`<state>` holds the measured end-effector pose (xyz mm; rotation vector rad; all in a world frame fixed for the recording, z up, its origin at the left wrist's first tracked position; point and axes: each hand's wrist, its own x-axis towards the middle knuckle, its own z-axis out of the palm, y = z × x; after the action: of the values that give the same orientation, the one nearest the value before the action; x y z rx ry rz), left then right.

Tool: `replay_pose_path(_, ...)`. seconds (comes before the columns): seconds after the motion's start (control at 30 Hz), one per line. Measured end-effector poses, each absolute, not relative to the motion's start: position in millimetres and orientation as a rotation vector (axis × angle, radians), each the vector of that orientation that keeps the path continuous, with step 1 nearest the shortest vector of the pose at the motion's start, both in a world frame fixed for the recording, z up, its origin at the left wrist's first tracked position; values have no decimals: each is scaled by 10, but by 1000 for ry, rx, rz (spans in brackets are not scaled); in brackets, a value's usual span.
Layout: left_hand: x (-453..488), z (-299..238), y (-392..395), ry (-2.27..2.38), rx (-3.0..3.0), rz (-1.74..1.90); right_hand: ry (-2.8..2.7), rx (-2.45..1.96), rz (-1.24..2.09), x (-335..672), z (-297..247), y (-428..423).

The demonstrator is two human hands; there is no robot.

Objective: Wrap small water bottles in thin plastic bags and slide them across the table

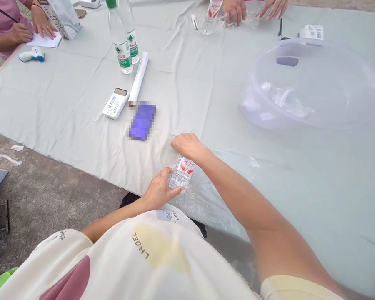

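A clear water bottle (186, 166) with a red-and-white label lies close to the table's near edge, pointing away from me. My left hand (161, 188) grips its lower end, thumb on one side and fingers on the other. Over the bottle's top end my right hand (187, 145) is closed, and what its curled fingers hold is hidden. Thin clear plastic film (203, 196) lies around the bottle and spreads to the right under my right forearm.
A large translucent basin (253, 104) with crumpled plastic inside stands right. A blurred purple rectangle (143, 121), white device (115, 103), white roll (139, 77) and two green-labelled bottles (122, 52) (133, 43) lie ahead. Other people's hands (234, 10) (21, 33) work across the table.
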<state>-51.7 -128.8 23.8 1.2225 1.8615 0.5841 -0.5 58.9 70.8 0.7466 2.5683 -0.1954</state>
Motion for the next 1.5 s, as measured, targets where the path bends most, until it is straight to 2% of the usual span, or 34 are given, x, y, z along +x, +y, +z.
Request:
replay_pose_path(0.17, -534, 277, -1231, 1866, 1195, 653, 2536, 670, -138, 163, 899, 647)
replay_pose_path(0.33, -645, 234, -1130, 2005, 1481, 742, 2763, 784, -178, 387, 818, 733)
replay_pose_path(0.67, -508, -9, -1163, 2077, 2274, 719, 3309, 1061, -708, 1179, 183, 534)
replay_pose_path(0.87, -395, 21, -1154, 1721, 2331, 553, 3224, 1433, -841, 1439, -57, 195)
replay_pose_path(1.03, -364, 91, -1199, 1629, 2082, 498, 3142, 1635, -739, 1433, -204, 27)
replay_pose_path(1.2, -255, 142, -1214, 1556, 2175, 410, 3118, 1823, -630, 1492, -277, -79)
replay_pose_path(1.33, -94, 152, -1177, 1426, 2383, 359, 3058, 1931, -665, 1635, -242, -90)
replay_pose_path(1.5, 89, 160, -1140, 1346, 2562, 254, 2800, 2389, -849, 1701, 19, -119)
